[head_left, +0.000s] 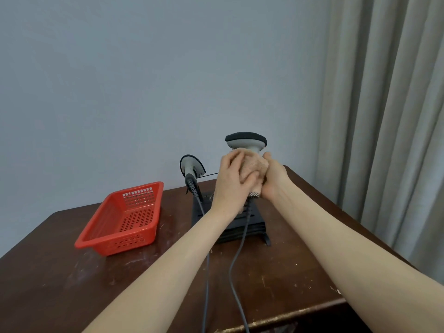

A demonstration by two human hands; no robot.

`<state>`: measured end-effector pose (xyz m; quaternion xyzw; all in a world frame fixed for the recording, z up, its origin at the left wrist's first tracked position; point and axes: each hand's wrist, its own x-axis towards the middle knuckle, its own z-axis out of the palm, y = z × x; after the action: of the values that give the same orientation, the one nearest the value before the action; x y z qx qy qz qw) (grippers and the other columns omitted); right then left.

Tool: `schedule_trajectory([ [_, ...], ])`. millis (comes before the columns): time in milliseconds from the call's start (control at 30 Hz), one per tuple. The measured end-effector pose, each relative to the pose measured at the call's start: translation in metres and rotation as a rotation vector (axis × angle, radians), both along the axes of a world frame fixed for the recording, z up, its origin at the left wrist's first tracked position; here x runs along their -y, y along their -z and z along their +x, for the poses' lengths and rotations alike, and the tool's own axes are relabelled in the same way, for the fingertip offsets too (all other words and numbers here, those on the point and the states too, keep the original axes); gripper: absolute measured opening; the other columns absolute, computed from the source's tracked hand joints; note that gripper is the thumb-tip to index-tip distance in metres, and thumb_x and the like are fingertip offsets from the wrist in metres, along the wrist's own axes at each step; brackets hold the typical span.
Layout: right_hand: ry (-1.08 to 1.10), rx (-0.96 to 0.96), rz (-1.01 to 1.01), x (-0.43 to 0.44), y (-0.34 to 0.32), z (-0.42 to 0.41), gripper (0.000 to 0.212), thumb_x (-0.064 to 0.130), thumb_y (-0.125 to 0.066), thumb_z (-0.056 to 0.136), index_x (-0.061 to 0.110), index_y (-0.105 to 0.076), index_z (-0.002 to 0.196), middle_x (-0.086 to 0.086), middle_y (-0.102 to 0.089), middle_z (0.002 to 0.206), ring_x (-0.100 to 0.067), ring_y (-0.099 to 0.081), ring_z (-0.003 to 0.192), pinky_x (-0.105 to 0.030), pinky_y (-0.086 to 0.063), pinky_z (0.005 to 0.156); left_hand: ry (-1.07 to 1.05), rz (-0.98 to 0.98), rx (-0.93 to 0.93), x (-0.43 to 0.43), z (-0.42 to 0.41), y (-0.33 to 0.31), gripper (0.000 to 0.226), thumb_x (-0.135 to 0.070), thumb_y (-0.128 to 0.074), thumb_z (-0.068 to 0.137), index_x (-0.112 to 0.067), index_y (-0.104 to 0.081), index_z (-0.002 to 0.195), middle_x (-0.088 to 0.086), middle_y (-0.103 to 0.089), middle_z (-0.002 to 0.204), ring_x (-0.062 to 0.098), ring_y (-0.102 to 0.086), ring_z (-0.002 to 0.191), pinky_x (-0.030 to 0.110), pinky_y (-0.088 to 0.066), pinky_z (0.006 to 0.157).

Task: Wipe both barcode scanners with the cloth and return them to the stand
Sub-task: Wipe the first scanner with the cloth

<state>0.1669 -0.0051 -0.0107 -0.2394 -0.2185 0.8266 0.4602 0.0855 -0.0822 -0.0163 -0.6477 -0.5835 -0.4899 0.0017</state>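
I have the raised scanner [246,140] lifted above the stand [240,224], its grip wrapped in the cloth [254,168]. My left hand [230,179] curls over the cloth. My right hand [274,181] clasps the wrapped grip from the other side, its fingers hidden from me. I judge the wiping of this one is under way, not finished. The second scanner [192,164] sits in the stand at the left; I cannot tell whether it has been wiped. Both must end up docked. A red basket [125,219] rests on the worktop [72,272]. No brand or writing is legible.
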Motion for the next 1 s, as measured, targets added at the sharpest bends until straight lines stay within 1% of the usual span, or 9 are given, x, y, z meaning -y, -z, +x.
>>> schedule_trajectory([
  [100, -0.041, -0.025, 0.072, 0.010, -0.006, -0.002, 0.026, 0.018, -0.047, 0.097, -0.001, -0.065, 0.103, -0.016, -0.069, 0.099, -0.026, -0.066, 0.086, -0.036, -0.059, 0.067, -0.060, -0.075, 0.038, -0.011, 0.001, -0.003, 0.057, -0.022, -0.055, 0.092, -0.007, -0.034, 0.143, 0.004, -0.030, 0.147, 0.013, -0.032, 0.135, 0.023, -0.027, 0.111],
  [200, -0.064, 0.018, 0.123, 0.015, -0.006, -0.003, 0.022, 0.012, -0.062, 0.088, 0.003, -0.065, 0.108, -0.014, -0.068, 0.099, -0.024, -0.067, 0.087, -0.034, -0.057, 0.076, -0.136, -0.062, 0.098, -0.020, 0.000, -0.006, 0.054, -0.029, -0.055, 0.089, -0.007, -0.042, 0.136, 0.009, -0.042, 0.139, 0.021, -0.039, 0.129, 0.037, -0.036, 0.107],
  [333, -0.146, 0.054, 0.125, 0.013, -0.004, 0.000, 0.039, 0.016, -0.068, 0.084, 0.008, -0.062, 0.121, -0.011, -0.067, 0.104, -0.024, -0.065, 0.094, -0.033, -0.055, 0.084, -0.131, 0.014, 0.220, -0.016, 0.000, -0.015, 0.036, -0.024, -0.058, 0.090, -0.011, -0.058, 0.122, 0.003, -0.054, 0.124, 0.012, -0.052, 0.111, 0.015, -0.036, 0.086],
  [467, -0.128, -0.015, 0.087, 0.010, -0.001, 0.000, 0.025, 0.019, -0.064, 0.088, 0.007, -0.064, 0.111, -0.004, -0.068, 0.080, -0.016, -0.068, 0.065, -0.027, -0.056, 0.058, -0.056, 0.090, 0.162, -0.007, 0.001, -0.009, 0.032, -0.016, -0.058, 0.091, -0.011, -0.061, 0.122, -0.002, -0.053, 0.128, 0.001, -0.050, 0.107, 0.000, -0.034, 0.086],
  [567, -0.178, -0.105, 0.040, 0.009, 0.000, 0.001, 0.025, 0.026, -0.063, 0.089, 0.002, -0.066, 0.096, -0.009, -0.072, 0.085, -0.022, -0.071, 0.077, -0.033, -0.057, 0.076, 0.038, 0.115, 0.094, 0.001, -0.002, 0.010, 0.038, -0.009, -0.059, 0.090, -0.011, -0.057, 0.128, -0.003, -0.048, 0.134, 0.003, -0.047, 0.120, 0.005, -0.032, 0.100],
  [667, -0.184, -0.079, 0.039, 0.010, 0.000, 0.001, 0.031, 0.028, -0.060, 0.091, -0.003, -0.065, 0.097, -0.014, -0.072, 0.084, -0.027, -0.072, 0.074, -0.036, -0.060, 0.072, 0.054, 0.117, -0.002, 0.006, -0.006, 0.029, 0.042, -0.006, -0.061, 0.088, -0.019, -0.058, 0.128, -0.008, -0.041, 0.136, 0.003, -0.040, 0.126, 0.012, -0.031, 0.106],
  [833, -0.138, 0.038, 0.118, 0.013, -0.006, -0.004, 0.029, 0.021, -0.055, 0.095, 0.000, -0.059, 0.116, -0.013, -0.067, 0.105, -0.026, -0.065, 0.094, -0.036, -0.053, 0.073, -0.079, -0.092, 0.303, -0.002, -0.007, 0.002, 0.064, -0.015, -0.069, 0.081, -0.015, -0.043, 0.140, -0.001, -0.047, 0.139, 0.011, -0.045, 0.127, 0.025, -0.034, 0.108],
  [933, -0.098, 0.124, 0.187, 0.011, -0.009, -0.004, 0.028, 0.024, -0.056, 0.095, 0.003, -0.061, 0.114, -0.008, -0.065, 0.108, -0.024, -0.062, 0.096, -0.034, -0.052, 0.074, -0.037, -0.089, 0.564, -0.008, -0.012, -0.005, 0.045, -0.023, -0.068, 0.083, -0.012, -0.059, 0.125, 0.005, -0.066, 0.116, 0.018, -0.062, 0.108, 0.041, -0.047, 0.099],
  [1000, -0.092, 0.143, 0.187, 0.011, -0.009, -0.004, 0.035, 0.030, -0.058, 0.094, 0.003, -0.062, 0.115, -0.008, -0.066, 0.106, -0.022, -0.064, 0.091, -0.032, -0.055, 0.065, -0.022, -0.072, 0.664, -0.008, -0.009, -0.003, 0.024, -0.024, -0.065, 0.086, -0.011, -0.067, 0.106, 0.007, -0.071, 0.099, 0.021, -0.067, 0.095, 0.045, -0.052, 0.091],
])
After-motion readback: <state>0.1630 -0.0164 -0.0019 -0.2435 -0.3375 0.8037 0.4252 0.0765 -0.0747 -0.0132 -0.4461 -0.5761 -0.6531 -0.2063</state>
